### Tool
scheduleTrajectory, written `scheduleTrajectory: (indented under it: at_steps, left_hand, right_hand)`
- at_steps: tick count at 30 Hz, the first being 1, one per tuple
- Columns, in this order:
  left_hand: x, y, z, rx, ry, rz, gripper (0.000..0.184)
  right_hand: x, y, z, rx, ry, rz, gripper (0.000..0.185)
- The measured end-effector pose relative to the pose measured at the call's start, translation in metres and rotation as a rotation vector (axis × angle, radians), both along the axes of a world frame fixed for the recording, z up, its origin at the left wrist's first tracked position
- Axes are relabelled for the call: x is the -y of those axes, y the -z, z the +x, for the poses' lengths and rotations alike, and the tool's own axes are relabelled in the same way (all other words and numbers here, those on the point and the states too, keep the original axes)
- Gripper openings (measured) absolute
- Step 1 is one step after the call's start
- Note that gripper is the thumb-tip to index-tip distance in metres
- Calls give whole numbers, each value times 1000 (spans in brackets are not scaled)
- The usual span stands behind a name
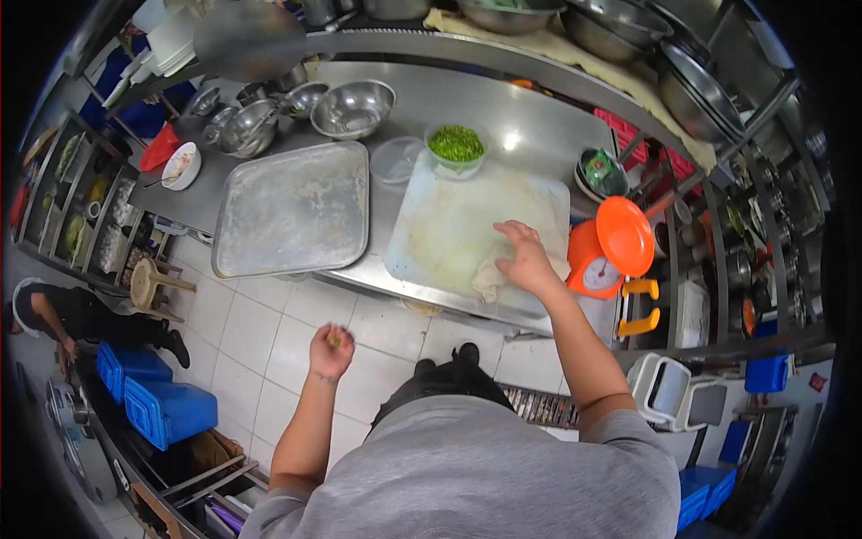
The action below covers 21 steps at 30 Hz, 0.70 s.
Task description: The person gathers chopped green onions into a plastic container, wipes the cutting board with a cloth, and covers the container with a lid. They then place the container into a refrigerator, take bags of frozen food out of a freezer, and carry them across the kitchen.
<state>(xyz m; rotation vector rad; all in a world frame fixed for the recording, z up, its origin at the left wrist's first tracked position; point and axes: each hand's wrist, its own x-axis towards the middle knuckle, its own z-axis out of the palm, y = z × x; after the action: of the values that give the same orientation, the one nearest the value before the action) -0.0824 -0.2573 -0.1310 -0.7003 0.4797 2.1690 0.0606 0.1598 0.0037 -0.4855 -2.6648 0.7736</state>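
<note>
My right hand (528, 260) reaches over the white cutting board (440, 220) with its fingers apart. Just below it lies a crumpled beige cloth (488, 280); whether the hand touches it I cannot tell. Held out over the floor, my left hand (331, 352) is curled palm up around something small and yellowish-green that I cannot make out. At the board's far edge stands a clear bowl of chopped greens (456, 144). An empty clear plastic container (397, 160) sits to its left.
Left of the board lies a large metal tray (294, 208), with steel bowls (353, 108) behind. An orange scale (597, 265) stands right of the board. Loaded shelving (557, 58) runs along the back. Blue bins (171, 411) and a person (76, 314) are at left.
</note>
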Motion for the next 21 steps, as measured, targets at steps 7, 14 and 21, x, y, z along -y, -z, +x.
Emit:
scheduleTrajectory:
  at_steps: [7, 14, 21]
  left_hand:
    - [-277, -169, -91, -327, 51, 96, 28]
    - [-435, -163, -127, -854, 43, -139, 33]
    - [-433, -137, -70, -2435, 223, -1173, 44]
  right_hand:
    - [-81, 32, -142, -204, 158, -99, 54]
    - [-95, 16, -123, -22, 110, -5, 23]
    - [-100, 29, -76, -118, 49, -213, 32]
